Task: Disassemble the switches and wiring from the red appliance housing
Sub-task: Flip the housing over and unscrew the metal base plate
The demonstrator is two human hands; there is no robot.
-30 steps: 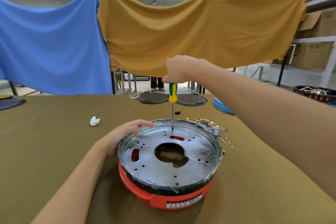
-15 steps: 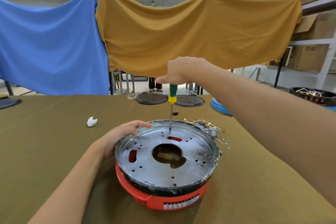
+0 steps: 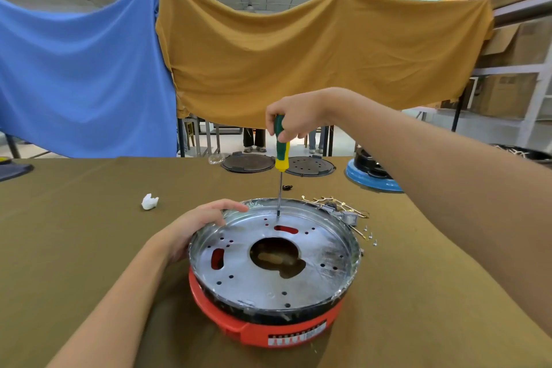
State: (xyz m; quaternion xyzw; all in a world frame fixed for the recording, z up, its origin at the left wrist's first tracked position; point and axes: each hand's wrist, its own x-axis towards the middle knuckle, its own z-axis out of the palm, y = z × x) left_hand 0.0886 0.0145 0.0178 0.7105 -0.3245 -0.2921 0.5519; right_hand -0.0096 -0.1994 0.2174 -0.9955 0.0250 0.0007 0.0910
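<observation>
The red appliance housing (image 3: 239, 327) sits on the table in front of me, topped by a round silver metal plate (image 3: 263, 284) with holes and a central opening. My right hand (image 3: 294, 115) grips the green and yellow handle of a screwdriver (image 3: 281, 152) held upright, its tip on the far part of the plate. My left hand (image 3: 195, 225) holds the plate's left rim, fingers curled over the edge. Removed wiring and switch parts (image 3: 339, 207) lie just behind the housing on the right.
Several small screws (image 3: 369, 236) lie right of the housing. A white crumpled bit (image 3: 149, 202) sits to the left. Two dark round lids (image 3: 248, 162) and a blue appliance base (image 3: 373, 178) stand at the table's far edge. Blue and yellow cloths hang behind.
My right hand has shifted on the screwdriver handle, showing more of the green grip. The tip stays at the same spot on the plate. The left hand has kept its hold.
</observation>
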